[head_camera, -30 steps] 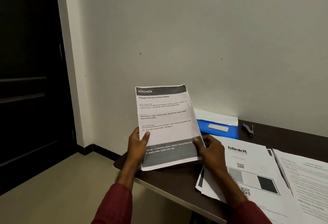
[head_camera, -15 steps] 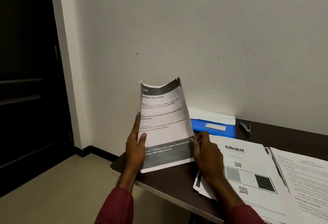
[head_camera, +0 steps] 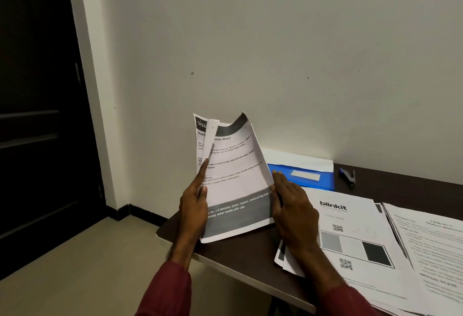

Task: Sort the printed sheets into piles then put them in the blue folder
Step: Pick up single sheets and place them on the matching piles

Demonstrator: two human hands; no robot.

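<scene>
I hold a small stack of printed sheets (head_camera: 233, 175) upright over the table's left end. My left hand (head_camera: 194, 204) grips its left edge, the index finger slid behind the curled top sheet, so the page behind shows. My right hand (head_camera: 290, 205) holds the right edge with the thumb on the front. The blue folder (head_camera: 300, 178) lies flat by the wall behind the stack. Two piles rest on the table: one topped by a "blinkit" sheet (head_camera: 348, 230), another of text sheets (head_camera: 436, 248) at far right.
The dark brown table (head_camera: 250, 255) has its left corner just below my left hand, with tiled floor beyond. A small blue stapler (head_camera: 347, 176) lies by the wall right of the folder. A dark door (head_camera: 37, 115) stands at the left.
The top sheet's left edge has curled away from the stack and my left index finger has moved up behind it, baring the page underneath. The stack tilted slightly.
</scene>
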